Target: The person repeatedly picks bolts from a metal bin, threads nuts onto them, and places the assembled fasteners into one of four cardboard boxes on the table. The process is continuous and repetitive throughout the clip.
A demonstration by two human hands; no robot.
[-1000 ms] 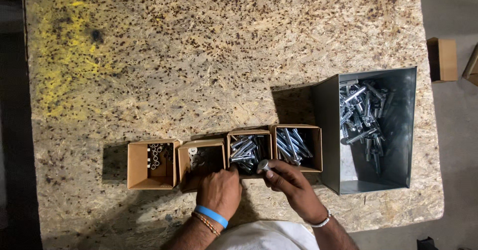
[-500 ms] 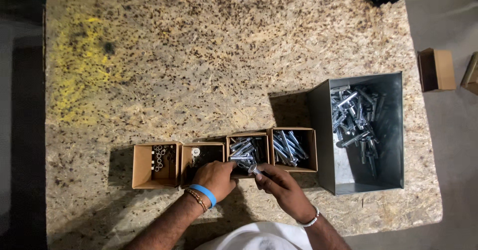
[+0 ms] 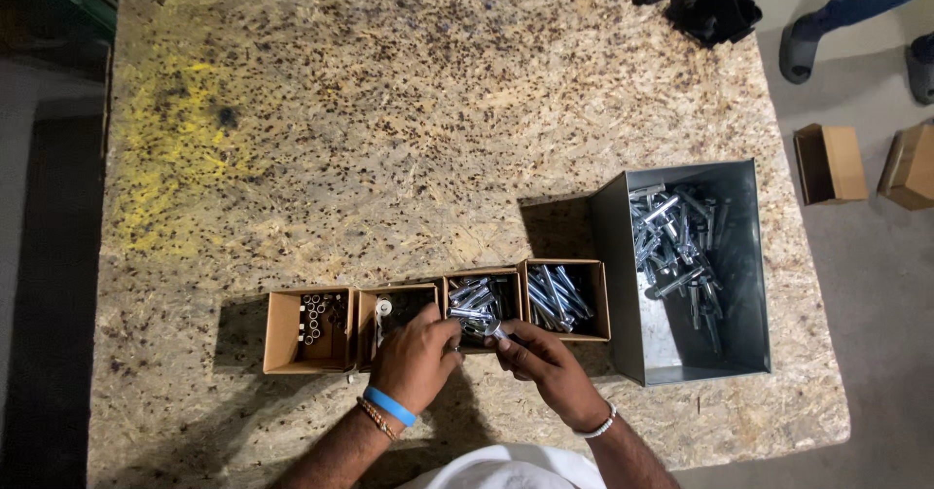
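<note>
You are working low in the frame, just below centre, where both hands are meeting over the row of four small cardboard boxes. Your left hand and right hand are pinching one small silver bolt assembly between their fingertips, fingers curled closed on it, at the near edge of the third box. You seem to be taking it apart; each loosened piece then needs its matching box. The grey metal bin of bolts is sitting at the right.

I see a chipboard table with a yellow stain at upper left. On it: four cardboard boxes at lower centre, a grey metal bin right, a black object upper right.
</note>
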